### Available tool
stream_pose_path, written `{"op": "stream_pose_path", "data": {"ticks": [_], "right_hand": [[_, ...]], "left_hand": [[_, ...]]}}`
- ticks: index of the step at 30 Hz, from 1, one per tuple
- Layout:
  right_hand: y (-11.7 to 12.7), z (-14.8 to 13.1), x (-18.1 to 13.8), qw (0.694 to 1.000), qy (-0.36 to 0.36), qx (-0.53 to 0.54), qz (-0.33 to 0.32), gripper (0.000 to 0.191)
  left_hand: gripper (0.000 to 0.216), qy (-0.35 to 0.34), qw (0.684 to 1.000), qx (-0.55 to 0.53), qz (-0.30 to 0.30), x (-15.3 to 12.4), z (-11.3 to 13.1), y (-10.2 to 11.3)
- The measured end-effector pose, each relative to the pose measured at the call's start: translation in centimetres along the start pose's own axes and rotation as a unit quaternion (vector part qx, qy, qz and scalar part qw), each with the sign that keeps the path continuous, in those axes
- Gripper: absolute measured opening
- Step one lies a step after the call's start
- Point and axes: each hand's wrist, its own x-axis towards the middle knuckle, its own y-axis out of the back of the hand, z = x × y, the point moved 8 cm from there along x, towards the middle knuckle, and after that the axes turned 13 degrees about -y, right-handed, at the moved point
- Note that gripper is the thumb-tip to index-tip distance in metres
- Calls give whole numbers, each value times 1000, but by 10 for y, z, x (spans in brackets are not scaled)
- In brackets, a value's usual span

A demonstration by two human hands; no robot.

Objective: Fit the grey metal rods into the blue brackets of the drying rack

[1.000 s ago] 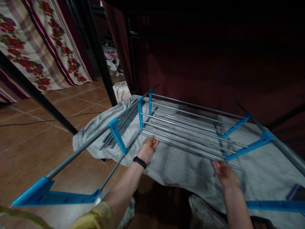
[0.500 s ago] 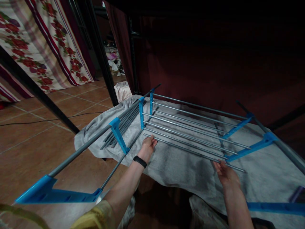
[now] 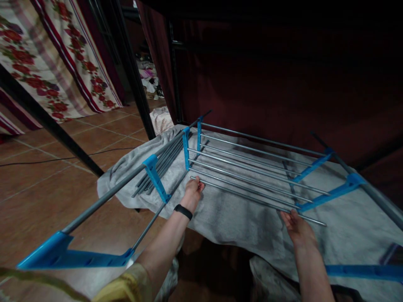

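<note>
A drying rack of grey metal rods and blue plastic brackets (image 3: 185,149) lies over a grey towel (image 3: 239,214). My left hand (image 3: 192,193), with a black wristband, is closed on the left end of the nearest loose rod (image 3: 252,199). My right hand (image 3: 297,228) grips the same rod near its right end, just in front of a blue bracket (image 3: 330,193). The rod runs slanted between both hands, its right tip poking past the bracket.
A long grey frame tube (image 3: 126,182) with blue feet (image 3: 72,256) slants across the tiled floor at left. Spare rods (image 3: 157,170) lie bundled on the towel. Black bed-frame posts (image 3: 132,71), a floral curtain (image 3: 47,54) and dark red fabric (image 3: 283,84) stand behind.
The near rod has slid slightly rightward, its right tip now further past the blue bracket. Both hands kept their hold and shifted only a little.
</note>
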Motion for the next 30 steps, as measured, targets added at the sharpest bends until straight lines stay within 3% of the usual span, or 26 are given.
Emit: {"op": "stream_pose_path", "data": {"ticks": [30], "right_hand": [[2,1,9,1000,-7,-5,-7,19]], "left_hand": [[24,-15,1000,-15,19,3,14,5]]}}
